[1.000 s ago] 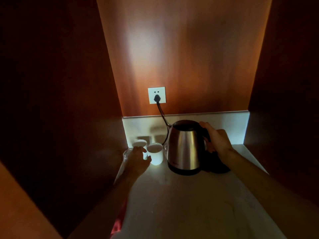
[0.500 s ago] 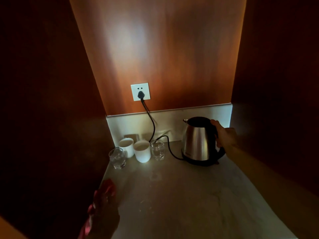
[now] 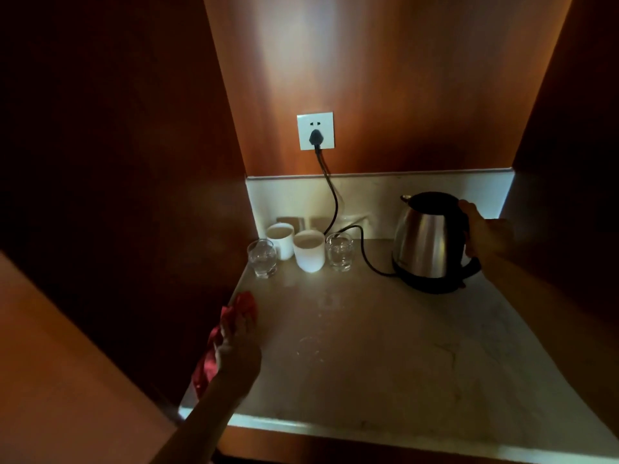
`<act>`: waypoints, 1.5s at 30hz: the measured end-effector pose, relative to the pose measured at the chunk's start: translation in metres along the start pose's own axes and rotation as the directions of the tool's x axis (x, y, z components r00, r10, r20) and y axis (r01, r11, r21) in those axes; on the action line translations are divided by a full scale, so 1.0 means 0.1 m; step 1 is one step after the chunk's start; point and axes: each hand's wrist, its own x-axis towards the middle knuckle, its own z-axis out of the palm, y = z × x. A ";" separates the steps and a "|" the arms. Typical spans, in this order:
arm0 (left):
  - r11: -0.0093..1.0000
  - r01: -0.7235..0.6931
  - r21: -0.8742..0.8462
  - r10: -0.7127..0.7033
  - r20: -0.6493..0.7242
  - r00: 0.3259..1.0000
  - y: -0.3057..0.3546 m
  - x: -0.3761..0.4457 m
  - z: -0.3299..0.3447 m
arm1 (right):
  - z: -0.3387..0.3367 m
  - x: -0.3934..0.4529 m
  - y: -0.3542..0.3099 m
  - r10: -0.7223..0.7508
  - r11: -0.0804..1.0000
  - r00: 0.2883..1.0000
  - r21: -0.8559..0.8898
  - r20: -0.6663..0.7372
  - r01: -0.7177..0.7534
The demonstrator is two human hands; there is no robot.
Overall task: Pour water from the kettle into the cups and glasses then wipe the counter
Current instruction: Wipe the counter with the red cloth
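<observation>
A pale stone surface (image 3: 385, 346) fills a dim wooden niche, walled on the left, back and right, with only its front edge open toward the person. At the back right the steel kettle (image 3: 427, 242) stands upright on its black base (image 3: 432, 283), close to the right wall. The right hand (image 3: 485, 234) is wrapped around the kettle's handle in a closed grip. A black cord (image 3: 330, 192) runs from the base up to a plug in the white wall socket (image 3: 315, 130).

In the back left corner four vessels cluster together: a clear glass (image 3: 262, 258) nearest the left edge, a white cup (image 3: 280, 240) behind it against the backsplash, a second white cup (image 3: 309, 250) just beside it, and another clear glass (image 3: 340, 251) to the right, beside the cord.

The left hand (image 3: 234, 346) lies palm down at the left edge, fingers closed over a red cloth (image 3: 243, 304) bunched beneath and ahead of it. The middle and front of the surface lie bare between cloth and kettle.
</observation>
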 end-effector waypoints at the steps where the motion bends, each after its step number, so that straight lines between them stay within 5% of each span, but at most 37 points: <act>1: 1.000 -0.009 0.017 0.009 0.003 1.000 0.00 0.00 0.01 | 0.00 0.00 0.00 0.004 1.000 1.000 0.003 -0.005 -0.004; 18: 0.986 -0.003 0.164 0.010 -0.040 0.999 -0.08 0.09 0.13 | -0.06 0.48 0.22 0.011 0.999 0.999 -0.040 -0.050 -0.013; 22: 0.999 0.033 0.030 -0.032 -0.036 0.999 0.02 0.07 0.06 | -0.01 0.02 0.07 -0.055 0.995 0.998 -0.088 -0.008 0.054; 26: 0.997 -0.003 0.073 0.010 -0.095 0.995 -0.04 0.09 0.09 | 0.00 0.04 0.13 -0.083 0.993 0.996 -0.090 -0.022 0.081; 29: 0.997 0.023 -0.078 -0.023 0.000 1.000 -0.05 0.07 0.05 | -0.02 0.05 0.13 -0.100 0.984 0.995 -0.148 -0.011 0.097; 34: 0.978 -0.034 -0.207 0.011 -0.112 0.994 0.03 0.03 0.00 | -0.06 0.05 0.10 -0.121 0.934 0.991 -0.331 0.059 0.134; 36: 0.950 -0.003 -0.311 -0.048 -0.155 0.987 0.09 -0.07 -0.11 | -0.03 0.01 0.10 -0.235 0.838 0.970 -0.492 0.068 0.237; 38: 0.931 -0.009 -0.365 -0.046 -0.143 0.989 0.10 -0.12 -0.13 | 0.02 -0.05 0.14 -0.474 0.577 0.876 -0.722 0.085 0.382; 40: 0.988 -0.044 -0.149 0.019 -0.165 0.986 0.02 -0.08 -0.06 | 0.08 -0.15 0.21 -0.596 0.276 0.777 -0.858 0.201 0.434; 42: 1.000 0.017 -0.017 -0.019 -0.134 0.991 -0.10 -0.04 0.03 | 0.21 -0.38 0.27 -0.611 0.122 0.714 -0.850 0.342 0.512; 45: 0.979 -0.152 0.139 0.176 -0.184 0.967 -0.23 -0.06 0.00 | 0.60 -0.95 0.29 -0.616 0.010 0.565 -0.711 0.549 0.703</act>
